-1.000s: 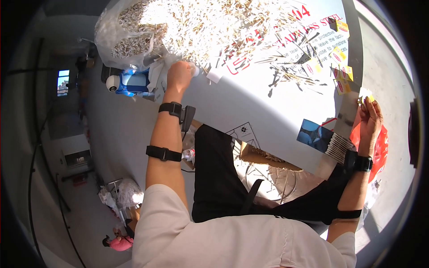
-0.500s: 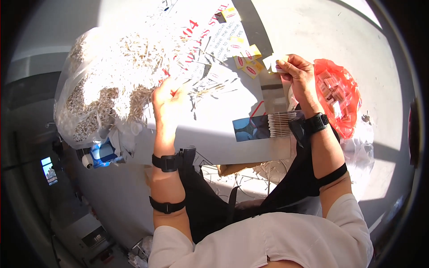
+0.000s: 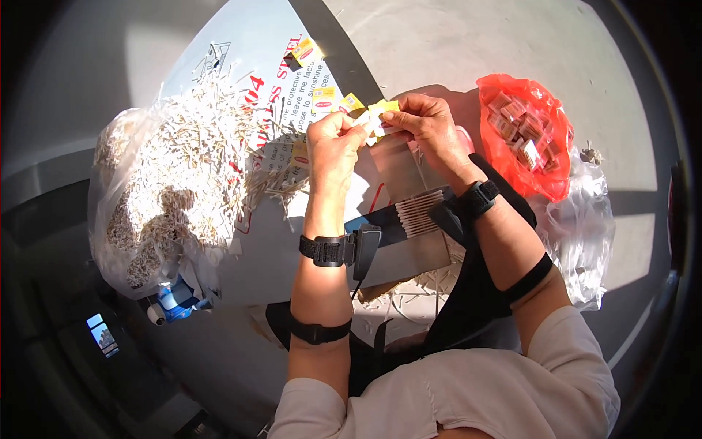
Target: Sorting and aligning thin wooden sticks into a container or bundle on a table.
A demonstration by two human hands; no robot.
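My left hand [image 3: 333,145] and my right hand [image 3: 433,130] meet over the right part of a printed board. Between their fingertips is a small yellow-and-white packet [image 3: 383,117]. My right thumb and forefinger pinch its right side, while the left fingers close at its left side. Whether the left fingers hold anything besides the packet is hidden. Several similar yellow-and-white packets, such as one packet [image 3: 307,52], lie on the board [image 3: 252,55] just beyond my hands. Nearer me, a row of thin pale sticks [image 3: 419,214] lies across a dark blue strip beside my right wrist.
At the left, a heap of short pale sticks [image 3: 208,121] spills from a clear plastic bag [image 3: 110,172]. On the right sits a red plastic bag [image 3: 491,172] with several small packets inside. Clear plastic [image 3: 581,234] lies below it. A blue-and-white object [image 3: 175,300] is at the lower left.
My left hand has left the edge of the stick heap and come right to the packet. My right hand has brought the packet left to meet it. The whole view has shifted.
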